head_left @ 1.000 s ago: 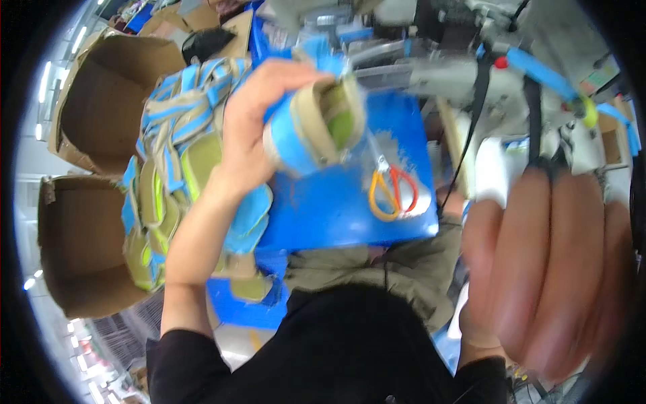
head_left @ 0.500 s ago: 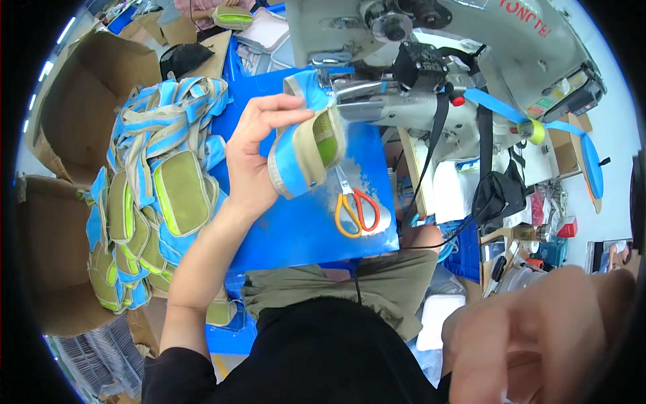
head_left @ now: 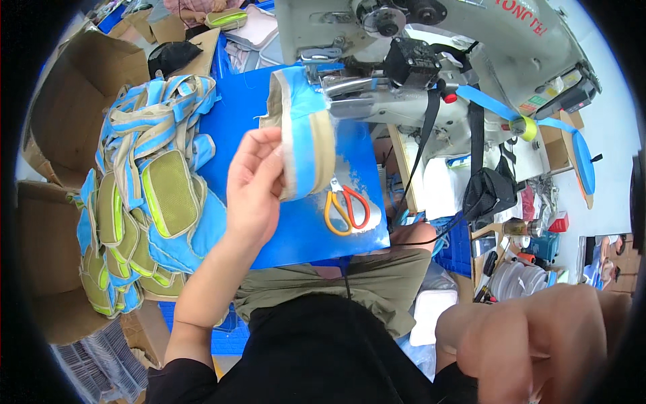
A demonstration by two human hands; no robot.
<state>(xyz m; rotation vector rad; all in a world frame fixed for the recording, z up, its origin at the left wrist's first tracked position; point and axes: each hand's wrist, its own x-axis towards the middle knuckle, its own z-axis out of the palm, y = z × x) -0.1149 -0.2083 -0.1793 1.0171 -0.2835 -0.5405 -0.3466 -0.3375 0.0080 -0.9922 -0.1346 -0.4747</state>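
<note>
Single head cam, left unit of a side-by-side pair: it's looking down and forward from the wearer's head, picture upright, unmirrored. Wearer's shirt [head_left: 323, 353] is filling bottom centre, shorts [head_left: 289, 293] are showing just above it, so the lens is pointing steeply down over the lap. Table [head_left: 239, 108] is sitting mid-frame at middle range; machine [head_left: 494, 50] is taking the upper right, farther forward. Boxes [head_left: 74, 108] are lining the left side, edges bending with the fisheye; black rim is cutting the corners. Right hand [head_left: 531, 343] is looming large, close to the lens; left hand [head_left: 252, 185] is appearing smaller, farther off.
</note>
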